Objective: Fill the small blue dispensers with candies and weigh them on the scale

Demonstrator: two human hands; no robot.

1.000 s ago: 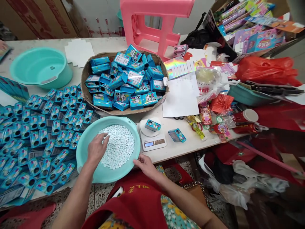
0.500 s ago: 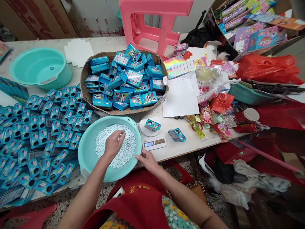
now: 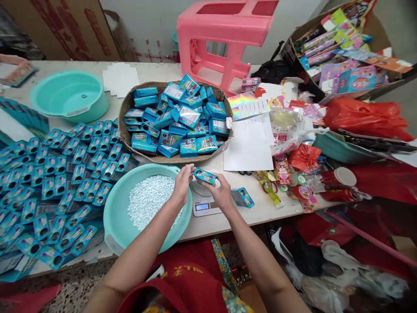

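Over the round plate of a small white kitchen scale point(image 3: 206, 207), a blue candy box point(image 3: 204, 176) with a round hole near one end lies tilted. My right hand point(image 3: 221, 191) grips its right end between thumb and fingers. Whether the box rests on the plate or is lifted, I cannot tell. My left hand point(image 3: 184, 182) is closed, fingertips pinched at the holed end of the box; what they hold is hidden. Below my left forearm sits a turquoise basin point(image 3: 114, 208) with many small pale tablets point(image 3: 150, 198). Another blue box point(image 3: 243, 198) lies right of the scale.
Rows of blue boxes point(image 3: 61, 187) fill the table's left side. Behind the basin stands a cardboard carton point(image 3: 125, 126) piled with more boxes. A second turquoise basin point(image 3: 70, 98), a pink stool point(image 3: 224, 26), white paper point(image 3: 247, 145) and red bags point(image 3: 365, 117) are around.
My left hand has come out of the tablets and moved right to the box at the scale. My right hand has left the basin's rim and taken hold of that box. The view has shifted slightly.
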